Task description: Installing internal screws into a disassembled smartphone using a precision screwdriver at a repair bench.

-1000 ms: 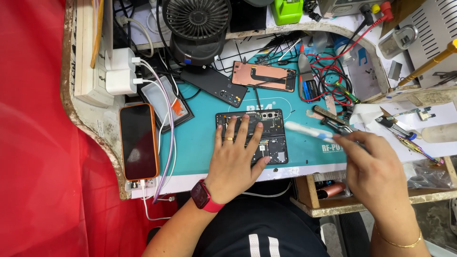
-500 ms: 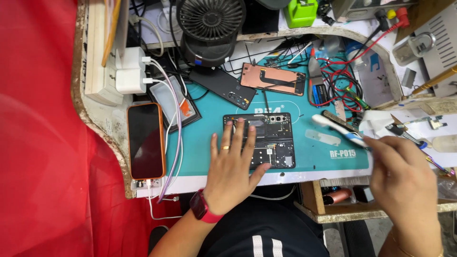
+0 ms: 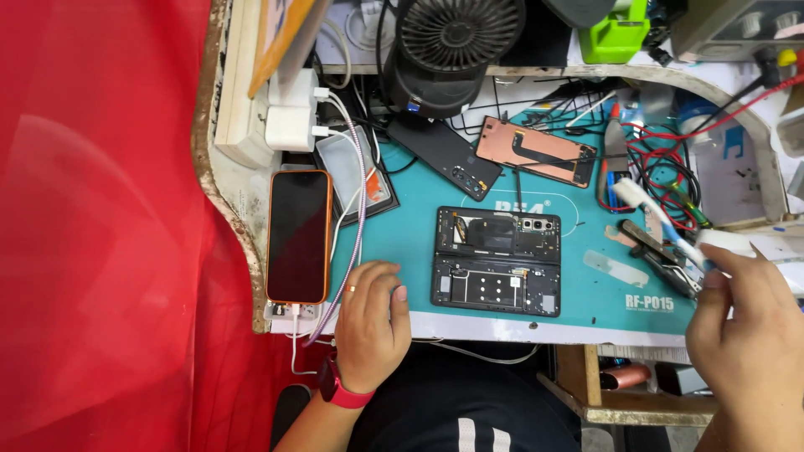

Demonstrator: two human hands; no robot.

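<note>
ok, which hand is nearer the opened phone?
Left. The left hand rests on the mat beside the opened phone, at its left edge; the right hand is off its right side, holding a brush.

Two hands – left [image 3: 370, 326], right [image 3: 749, 343]; one opened phone [image 3: 497, 260]; one orange phone [image 3: 299, 236]; one fan [image 3: 459, 42].

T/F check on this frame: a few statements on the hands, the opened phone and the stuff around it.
1. The left hand rests on the teal mat, beside the opened phone. True.
2. The right hand is empty. False: it holds a white brush-like tool.
3. The orange-cased phone lies screen up with a cable plugged in. True.
4. The black fan stands on the opened phone. False: it stands at the back of the bench, apart from it.
5. The left wrist is bare. False: it wears a red watch.
</note>
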